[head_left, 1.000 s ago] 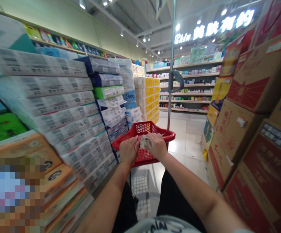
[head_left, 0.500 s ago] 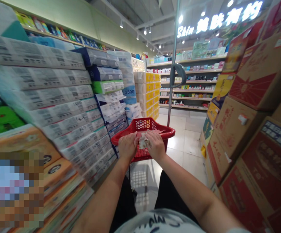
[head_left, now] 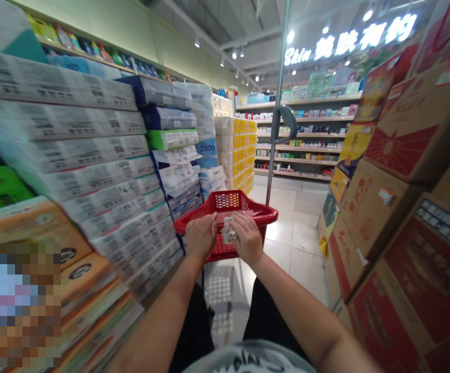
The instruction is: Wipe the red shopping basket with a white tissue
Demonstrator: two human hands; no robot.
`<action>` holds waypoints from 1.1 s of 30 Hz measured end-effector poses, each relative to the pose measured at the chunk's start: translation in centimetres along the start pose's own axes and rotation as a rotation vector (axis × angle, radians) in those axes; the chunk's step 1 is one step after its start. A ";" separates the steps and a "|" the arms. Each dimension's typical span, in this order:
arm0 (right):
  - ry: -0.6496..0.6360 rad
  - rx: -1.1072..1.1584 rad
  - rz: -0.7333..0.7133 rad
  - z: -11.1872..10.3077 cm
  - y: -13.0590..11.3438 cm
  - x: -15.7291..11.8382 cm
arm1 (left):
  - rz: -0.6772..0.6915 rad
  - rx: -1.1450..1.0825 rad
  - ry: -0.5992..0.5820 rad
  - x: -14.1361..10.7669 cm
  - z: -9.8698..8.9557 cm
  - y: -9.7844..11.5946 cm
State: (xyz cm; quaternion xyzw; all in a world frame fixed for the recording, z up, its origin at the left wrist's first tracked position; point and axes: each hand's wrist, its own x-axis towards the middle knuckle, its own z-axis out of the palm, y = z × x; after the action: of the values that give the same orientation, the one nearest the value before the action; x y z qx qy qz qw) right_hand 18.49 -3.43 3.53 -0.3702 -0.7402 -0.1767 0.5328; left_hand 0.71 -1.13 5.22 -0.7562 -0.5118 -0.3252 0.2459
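Observation:
A red plastic shopping cart (head_left: 226,199) stands right in front of me, its basket pierced with holes. My left hand (head_left: 201,235) is closed over the near rim, left of the middle. On the same rim, to the right, rests my right hand (head_left: 248,237), its fingers curled around a crumpled off-white cloth or tissue (head_left: 228,230). Part of that wad hangs over the rim between my hands. Something flat and pinkish lies inside the basket, partly hidden by my fingers. A grey pole (head_left: 276,155) with a curved grey hook rises beside the cart's right side.
Tall stacks of packaged paper (head_left: 92,150) line the left, with orange packs (head_left: 26,223) nearer me. Cardboard cartons (head_left: 380,202) are piled along the right. Between them a pale tiled floor (head_left: 282,248) leads to stocked shelves (head_left: 306,134) under a lit sign.
My left hand has shifted slightly left along with the cart in view, and the gap between my hands is a little wider. More of the crumpled wad shows.

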 end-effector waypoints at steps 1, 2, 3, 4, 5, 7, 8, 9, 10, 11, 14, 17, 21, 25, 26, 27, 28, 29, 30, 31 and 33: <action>-0.022 0.005 0.008 -0.1 0.1 0.3 | -0.007 0.000 0.001 0.0 0.0 0.0; -0.049 0.007 0.023 -0.1 0.3 0.7 | -0.016 0.001 0.001 0.0 0.0 0.0; -0.070 0.006 0.041 -0.1 0.4 1.0 | -0.024 0.003 -0.001 0.0 0.0 0.1; -0.079 0.002 0.059 -0.1 0.5 1.2 | -0.030 0.004 -0.004 0.1 0.0 0.1; -0.072 -0.004 0.072 -0.1 0.6 1.2 | -0.033 0.006 -0.007 0.1 0.0 0.2; -0.030 -0.013 0.062 0.1 0.6 0.7 | -0.028 0.004 -0.012 0.1 0.0 0.3; -0.004 -0.015 0.044 0.2 0.6 0.2 | -0.024 0.002 -0.012 0.1 0.0 0.3; 0.015 -0.014 0.024 0.2 0.6 -0.1 | -0.022 0.000 -0.010 0.1 0.0 0.3; 0.023 -0.010 0.008 0.2 0.6 -0.4 | -0.020 -0.003 -0.008 0.1 0.0 0.3; 0.017 -0.005 0.002 0.1 0.6 -0.4 | -0.021 -0.004 -0.006 0.1 0.0 0.3; -0.059 0.002 0.073 -0.1 1.0 0.8 | -0.034 -0.011 -0.011 0.2 0.1 0.2; -0.097 -0.024 0.166 -0.1 1.4 1.5 | -0.046 -0.024 -0.023 0.2 0.1 0.3; 0.008 -0.023 0.098 0.1 1.3 -0.4 | -0.053 -0.028 -0.024 0.0 0.0 0.8; 0.000 0.019 0.060 -0.4 1.9 -0.6 | -0.058 -0.031 -0.028 -0.1 -0.1 0.9; -0.019 0.021 0.079 -0.5 2.1 -0.2 | -0.060 -0.033 -0.031 -0.1 -0.1 0.9; -0.037 0.015 0.101 -0.6 2.3 0.2 | -0.064 -0.036 -0.035 -0.2 -0.1 0.9; -0.047 0.002 0.123 -0.6 2.5 0.5 | -0.068 -0.039 -0.039 -0.2 -0.1 0.9; -0.044 -0.011 0.131 -0.5 2.6 0.6 | -0.070 -0.042 -0.041 -0.3 -0.1 0.9; -0.031 -0.022 0.127 -0.4 2.5 0.5 | -0.071 -0.044 -0.040 -0.3 -0.2 0.9; -0.010 -0.031 0.112 -0.3 2.4 0.1 | -0.069 -0.045 -0.039 -0.4 -0.2 0.9; 0.039 -0.036 0.066 -0.2 1.9 -0.9 | -0.065 -0.046 -0.037 -0.5 -0.3 0.9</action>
State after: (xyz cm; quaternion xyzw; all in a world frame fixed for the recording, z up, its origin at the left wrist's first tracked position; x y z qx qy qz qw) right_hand 20.15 -2.59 2.49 -0.4004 -0.7137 -0.1796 0.5459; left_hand 1.39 -1.96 5.02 -0.7503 -0.5331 -0.3309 0.2083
